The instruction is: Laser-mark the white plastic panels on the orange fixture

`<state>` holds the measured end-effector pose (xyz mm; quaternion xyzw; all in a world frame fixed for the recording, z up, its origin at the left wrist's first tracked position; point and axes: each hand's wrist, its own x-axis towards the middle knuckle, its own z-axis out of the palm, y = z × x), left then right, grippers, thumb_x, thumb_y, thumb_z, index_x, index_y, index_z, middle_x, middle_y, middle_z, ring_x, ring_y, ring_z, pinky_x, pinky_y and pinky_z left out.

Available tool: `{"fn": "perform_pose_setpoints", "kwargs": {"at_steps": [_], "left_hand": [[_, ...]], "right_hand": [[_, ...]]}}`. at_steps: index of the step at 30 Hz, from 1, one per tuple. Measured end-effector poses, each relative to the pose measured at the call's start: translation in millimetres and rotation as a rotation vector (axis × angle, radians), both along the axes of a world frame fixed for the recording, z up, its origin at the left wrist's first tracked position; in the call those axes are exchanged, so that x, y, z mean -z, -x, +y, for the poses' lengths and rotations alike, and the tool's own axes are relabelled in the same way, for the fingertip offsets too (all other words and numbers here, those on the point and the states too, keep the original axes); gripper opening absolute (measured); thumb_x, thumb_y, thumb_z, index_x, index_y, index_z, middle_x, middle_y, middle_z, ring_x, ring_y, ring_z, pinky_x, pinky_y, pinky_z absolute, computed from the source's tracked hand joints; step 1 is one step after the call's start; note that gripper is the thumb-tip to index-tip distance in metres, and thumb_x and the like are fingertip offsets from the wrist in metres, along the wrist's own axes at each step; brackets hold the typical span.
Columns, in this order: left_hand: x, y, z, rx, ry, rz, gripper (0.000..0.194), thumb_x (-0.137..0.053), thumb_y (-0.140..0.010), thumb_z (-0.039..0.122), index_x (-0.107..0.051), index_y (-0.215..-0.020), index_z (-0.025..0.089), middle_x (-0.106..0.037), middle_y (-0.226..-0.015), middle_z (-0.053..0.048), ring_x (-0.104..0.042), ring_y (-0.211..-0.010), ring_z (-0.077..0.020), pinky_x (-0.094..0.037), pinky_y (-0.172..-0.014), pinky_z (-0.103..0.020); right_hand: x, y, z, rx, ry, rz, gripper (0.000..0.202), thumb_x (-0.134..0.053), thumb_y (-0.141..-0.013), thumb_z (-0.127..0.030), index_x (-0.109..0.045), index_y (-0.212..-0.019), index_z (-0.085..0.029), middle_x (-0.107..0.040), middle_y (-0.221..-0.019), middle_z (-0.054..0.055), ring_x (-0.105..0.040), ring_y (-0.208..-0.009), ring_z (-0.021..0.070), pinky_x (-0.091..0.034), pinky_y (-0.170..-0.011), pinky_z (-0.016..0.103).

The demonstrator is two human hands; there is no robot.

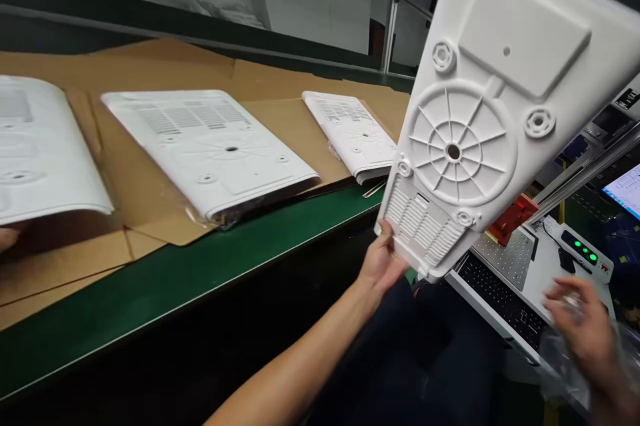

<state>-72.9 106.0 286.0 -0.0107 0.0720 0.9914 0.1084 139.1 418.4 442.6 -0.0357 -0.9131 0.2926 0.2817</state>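
My left hand (384,266) grips the lower corner of a large white plastic panel (495,106) and holds it up, tilted, with its ribbed back side toward me. The panel shows a round spoked boss, vent slots near my fingers and a raised rectangle at its top. My right hand (580,319), blurred, hovers low at the right over a keyboard and touches clear plastic film (565,363); whether it grips the film is unclear.
Three more white panels (215,146) lie on brown cardboard (150,239) along a green conveyor belt (210,273). At the right stand a keyboard (500,296), a red fixture (513,218), a box with green lights (584,250) and a screen (625,189). Another person's fingertips (7,238) show at the left edge.
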Motion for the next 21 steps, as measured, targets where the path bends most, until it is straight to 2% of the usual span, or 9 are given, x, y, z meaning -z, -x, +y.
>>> {"fn": "perform_pose_setpoints", "kwargs": {"at_steps": [3,6,9,11,13,15,17,19,21], "left_hand": [[-14.1,-24.9,36.7,0.162,-0.027,0.075,0.057,-0.065,-0.102,0.064,-0.072,-0.139,0.021,-0.075,-0.144,-0.011,-0.055,-0.152,-0.0391,-0.041,-0.134,-0.061],[-16.5,-48.1,61.4,0.333,0.109,0.203,0.068,-0.071,-0.096,0.071,-0.069,-0.141,0.020,-0.073,-0.143,-0.017,-0.060,-0.147,-0.0410,-0.044,-0.131,-0.060],[-2.0,-49.5,58.0,0.372,0.442,0.187,0.077,-0.092,-0.084,0.058,-0.061,-0.145,0.024,-0.075,-0.136,-0.019,-0.068,-0.136,-0.0397,-0.048,-0.127,-0.060],[8.8,-37.3,37.0,0.185,0.645,0.134,0.095,-0.102,-0.071,0.050,-0.053,-0.149,0.027,-0.073,-0.136,-0.019,-0.071,-0.132,-0.0384,-0.049,-0.124,-0.060],[12.4,-21.9,5.9,-0.142,0.771,0.162,0.113,-0.106,-0.063,0.048,-0.044,-0.156,0.031,-0.066,-0.147,-0.017,-0.066,-0.138,-0.0374,-0.050,-0.124,-0.059],[6.6,-11.0,-27.3,-0.481,0.860,0.253,0.123,-0.107,-0.059,0.044,-0.037,-0.160,0.038,-0.056,-0.160,-0.014,-0.056,-0.150,-0.0364,-0.049,-0.126,-0.056],[-5.4,-7.5,-54.4,-0.702,0.967,0.335,0.128,-0.108,-0.055,0.040,-0.036,-0.161,0.042,-0.048,-0.168,-0.011,-0.045,-0.160,-0.0358,-0.045,-0.131,-0.053],[-17.7,-9.6,-70.3,-0.760,1.094,0.413,0.120,-0.109,-0.050,0.038,-0.048,-0.154,0.039,-0.049,-0.169,-0.010,-0.038,-0.164,-0.0379,-0.039,-0.135,-0.054],[-25.8,-12.7,-73.9,-0.660,1.187,0.480,0.094,-0.108,-0.050,0.038,-0.065,-0.133,0.031,-0.059,-0.160,-0.012,-0.042,-0.161,-0.0418,-0.037,-0.135,-0.060]], "right_hand": [[19.7,54.7,-68.5,-0.323,-0.001,-0.046,0.068,-0.090,-0.085,-0.067,-0.070,-0.134,-0.025,-0.076,-0.114,0.007,-0.074,-0.103,0.0297,-0.059,-0.086,0.038],[35.2,86.1,-111.4,-0.303,-0.079,0.238,0.036,-0.086,-0.094,-0.054,-0.072,-0.099,-0.021,-0.072,-0.087,0.004,-0.068,-0.075,0.0237,-0.051,-0.066,0.034],[39.6,82.4,-116.7,-0.266,-0.196,0.447,0.034,-0.081,-0.100,-0.038,-0.059,-0.079,-0.022,-0.059,-0.071,-0.001,-0.056,-0.063,0.0181,-0.040,-0.062,0.032],[38.2,68.6,-103.6,-0.305,-0.272,0.472,0.034,-0.078,-0.101,-0.029,-0.055,-0.077,-0.022,-0.054,-0.069,-0.002,-0.051,-0.063,0.0162,-0.036,-0.063,0.032],[36.9,51.9,-83.6,-0.324,-0.341,0.431,0.027,-0.076,-0.101,-0.022,-0.059,-0.079,-0.022,-0.056,-0.071,-0.002,-0.051,-0.066,0.0164,-0.035,-0.065,0.032],[37.5,35.4,-61.9,-0.329,-0.399,0.352,0.018,-0.073,-0.100,-0.017,-0.065,-0.085,-0.022,-0.059,-0.073,-0.002,-0.054,-0.069,0.0174,-0.036,-0.068,0.033],[40.9,21.4,-42.5,-0.333,-0.450,0.278,0.016,-0.072,-0.099,-0.016,-0.066,-0.086,-0.023,-0.061,-0.074,-0.002,-0.056,-0.069,0.0176,-0.035,-0.068,0.033],[46.1,10.9,-27.9,-0.333,-0.504,0.198,0.017,-0.070,-0.098,-0.017,-0.065,-0.083,-0.023,-0.061,-0.073,-0.002,-0.057,-0.067,0.0173,-0.033,-0.066,0.034],[51.0,4.3,-18.5,-0.318,-0.533,0.115,0.017,-0.069,-0.098,-0.020,-0.065,-0.081,-0.023,-0.061,-0.073,-0.002,-0.058,-0.067,0.0174,-0.033,-0.065,0.035]]}}
